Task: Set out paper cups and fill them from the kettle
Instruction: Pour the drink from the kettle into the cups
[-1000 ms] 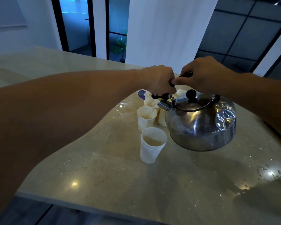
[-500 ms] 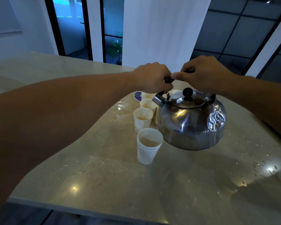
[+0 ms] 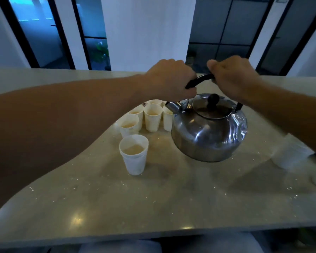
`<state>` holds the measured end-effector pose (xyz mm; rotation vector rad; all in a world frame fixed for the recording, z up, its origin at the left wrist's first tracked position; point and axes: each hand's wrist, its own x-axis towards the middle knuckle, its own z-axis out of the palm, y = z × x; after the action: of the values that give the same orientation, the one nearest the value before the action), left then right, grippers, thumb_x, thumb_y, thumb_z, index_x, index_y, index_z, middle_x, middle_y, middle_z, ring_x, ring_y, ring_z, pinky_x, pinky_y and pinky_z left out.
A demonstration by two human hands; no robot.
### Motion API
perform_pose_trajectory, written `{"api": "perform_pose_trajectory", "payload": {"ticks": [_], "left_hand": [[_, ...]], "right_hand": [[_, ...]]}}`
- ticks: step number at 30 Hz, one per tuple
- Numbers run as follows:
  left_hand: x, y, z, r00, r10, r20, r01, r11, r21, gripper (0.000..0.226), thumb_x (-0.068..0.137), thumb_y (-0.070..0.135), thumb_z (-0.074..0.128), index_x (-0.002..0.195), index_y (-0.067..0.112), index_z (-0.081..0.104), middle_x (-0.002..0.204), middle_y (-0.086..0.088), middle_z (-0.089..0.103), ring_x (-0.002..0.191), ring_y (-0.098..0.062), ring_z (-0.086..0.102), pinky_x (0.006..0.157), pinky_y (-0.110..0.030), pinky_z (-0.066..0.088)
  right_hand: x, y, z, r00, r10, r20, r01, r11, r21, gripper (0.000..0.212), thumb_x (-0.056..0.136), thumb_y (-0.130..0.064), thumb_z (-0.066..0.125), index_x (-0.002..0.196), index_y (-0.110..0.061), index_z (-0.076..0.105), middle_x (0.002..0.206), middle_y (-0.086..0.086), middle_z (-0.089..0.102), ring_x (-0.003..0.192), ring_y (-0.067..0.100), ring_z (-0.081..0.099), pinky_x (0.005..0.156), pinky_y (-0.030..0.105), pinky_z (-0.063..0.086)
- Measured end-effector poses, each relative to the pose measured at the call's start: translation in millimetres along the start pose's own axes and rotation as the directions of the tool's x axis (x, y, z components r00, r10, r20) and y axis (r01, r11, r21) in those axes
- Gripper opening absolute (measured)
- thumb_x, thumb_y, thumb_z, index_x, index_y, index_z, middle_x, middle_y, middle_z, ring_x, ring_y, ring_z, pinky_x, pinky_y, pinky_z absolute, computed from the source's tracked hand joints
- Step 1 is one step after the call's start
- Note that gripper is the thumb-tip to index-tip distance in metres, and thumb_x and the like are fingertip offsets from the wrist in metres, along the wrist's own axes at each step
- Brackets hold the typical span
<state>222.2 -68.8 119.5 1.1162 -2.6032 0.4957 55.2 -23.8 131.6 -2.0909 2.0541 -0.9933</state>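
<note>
**Two hands on a big kettle**

The round shiny metal kettle [image 3: 209,128] is over the pale stone table [image 3: 153,198], just right of the white paper cups [image 3: 151,116]. I cannot tell if its bottom touches the table. Both hands hold its black curved handle [image 3: 199,80]. The left hand [image 3: 169,79] has its fingers curled tight round the end by the spout. The right hand [image 3: 233,75] has its fingers curled round the other end.

The kettle looks big and most likely heavy, since it takes two hands. Its metal sides may be hot and slippery, so the black handle is the safe place to hold. The little black knob [image 3: 213,99] sits on the lid, and the lid could slip if the kettle tips far.

The cups are thin, light and soft. A bump from the kettle could knock them over. The ones whose insides show hold a pale drink already. The nearest white cup [image 3: 134,154] stands alone in front.

The table's curved edge runs close on the left of the cups. There is more open room on the near side and on the right, where some blurry white stuff [image 3: 292,154] lies.
</note>
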Motion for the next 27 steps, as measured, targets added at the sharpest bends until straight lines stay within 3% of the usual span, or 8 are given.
{"api": "perform_pose_trajectory", "payload": {"ticks": [3, 6, 12, 18, 22, 27], "left_hand": [[12, 26, 17, 0.996, 0.054, 0.07, -0.054, 0.999, -0.009, 0.024, 0.091, 0.044, 0.05, 0.08, 0.023, 0.054, 0.063, 0.004, 0.043, 0.068, -0.026, 0.051, 0.061, -0.034, 0.035], [26, 50, 36, 0.986, 0.102, 0.133, -0.101, 0.995, -0.019, 0.024, 0.091, 0.044, 0.052, 0.079, 0.023, 0.056, 0.061, 0.004, 0.046, 0.058, -0.02, 0.047, 0.056, -0.031, 0.033], [58, 75, 62, 0.977, 0.105, 0.183, -0.094, 0.993, -0.067, 0.022, 0.092, 0.042, 0.052, 0.08, 0.024, 0.053, 0.062, 0.005, 0.047, 0.054, -0.012, 0.044, 0.048, -0.029, 0.027], [86, 82, 81, 0.97, 0.06, 0.235, -0.037, 0.994, -0.102, 0.024, 0.095, 0.038, 0.053, 0.076, 0.024, 0.046, 0.066, 0.005, 0.046, 0.056, -0.011, 0.042, 0.049, -0.028, 0.026], [97, 85, 93, 0.968, 0.041, 0.248, -0.004, 0.989, -0.15, 0.018, 0.096, 0.037, 0.053, 0.085, 0.022, 0.05, 0.069, 0.005, 0.045, 0.057, -0.011, 0.043, 0.05, -0.029, 0.029], [93, 88, 105, 0.976, -0.014, 0.215, 0.061, 0.975, -0.215, 0.015, 0.095, 0.038, 0.053, 0.089, 0.024, 0.052, 0.07, 0.007, 0.046, 0.063, -0.014, 0.048, 0.051, -0.029, 0.029]], "right_hand": [[-19, 30, 5, 0.996, 0.083, 0.025, -0.082, 0.996, -0.031, 0.044, 0.103, -0.028, 0.039, 0.079, 0.001, 0.061, 0.068, 0.011, 0.053, 0.057, 0.018, 0.044, 0.05, 0.026, 0.039], [-30, 64, 14, 0.99, 0.13, 0.058, -0.128, 0.991, -0.035, 0.043, 0.103, -0.025, 0.037, 0.077, 0.003, 0.057, 0.073, 0.019, 0.055, 0.064, 0.027, 0.047, 0.064, 0.043, 0.048], [-22, 109, 17, 0.99, 0.131, 0.058, -0.119, 0.977, -0.176, 0.043, 0.104, -0.022, 0.03, 0.062, -0.016, 0.038, 0.063, 0.004, 0.04, 0.074, 0.03, 0.046, 0.068, 0.036, 0.034], [-5, 131, 25, 0.993, 0.099, 0.066, -0.088, 0.984, -0.157, 0.028, 0.104, -0.012, 0.034, 0.086, -0.003, 0.054, 0.068, 0.011, 0.05, 0.064, 0.03, 0.053, 0.063, 0.045, 0.05], [1, 146, 31, 0.997, 0.076, 0.024, -0.071, 0.984, -0.165, 0.027, 0.101, -0.008, 0.035, 0.081, -0.003, 0.052, 0.061, 0.007, 0.042, 0.057, 0.028, 0.047, 0.059, 0.04, 0.048], [4, 160, 37, 0.998, 0.055, -0.008, -0.055, 0.979, -0.198, 0.038, 0.104, -0.015, 0.031, 0.079, -0.001, 0.055, 0.067, 0.014, 0.054, 0.06, 0.034, 0.054, 0.058, 0.041, 0.051]]}}
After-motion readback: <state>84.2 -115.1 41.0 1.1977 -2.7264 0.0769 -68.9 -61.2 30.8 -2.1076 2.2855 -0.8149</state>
